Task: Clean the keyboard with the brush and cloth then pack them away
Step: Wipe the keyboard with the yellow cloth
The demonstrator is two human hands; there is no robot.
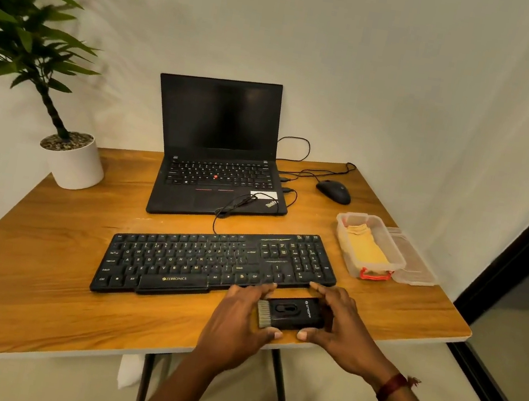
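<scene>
While both hands, left [237,321] and right [337,323], grip black brush [290,313], grey bristles face left.

The wooden table [39,255] carries a keyboard [212,258], laptop [217,158], mouse [334,191], potted plant [72,159], plastic box [370,248] and lid [416,262].

Both forearms reach forward from the bottom of the view, the 2 hands close together. The left hand [240,314] is palm down, thumb and fingers curled inward; the right hand [337,319] mirrors it — a red thread band circles its wrist.
</scene>
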